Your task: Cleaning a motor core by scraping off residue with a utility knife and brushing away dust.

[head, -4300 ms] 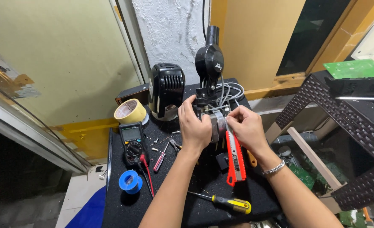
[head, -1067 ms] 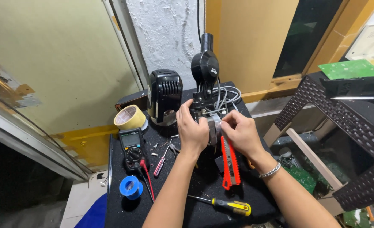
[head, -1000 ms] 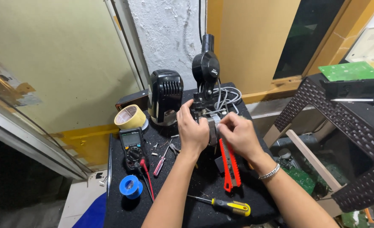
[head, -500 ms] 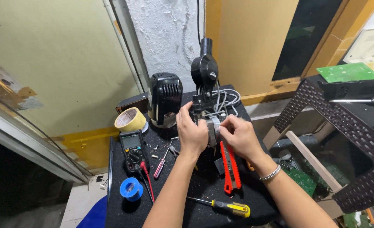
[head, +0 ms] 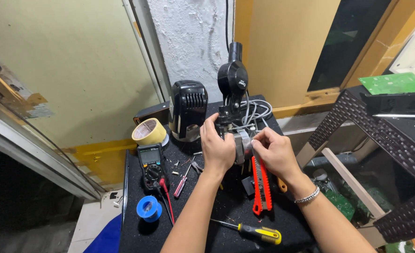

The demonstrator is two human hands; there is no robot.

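Head view, looking down on a black bench [head: 226, 220]. Left hand [head: 217, 149] clenched around a small silver-grey part [head: 241, 145] at the base of a black device with a bundle of grey wires [head: 252, 112]. Right hand [head: 274, 151] pinching at the same part from the other side, fingertips [head: 256, 143] on its edge. Part held between both hands, just above the bench, over a red utility knife [head: 262, 185]. Work seemingly midway: part not yet freed or set down, knife and yellow-handled screwdriver [head: 254, 231] lying unused. Multimeter [head: 151, 161], masking tape [head: 149, 132], blue tape roll [head: 149, 208] off to the left.
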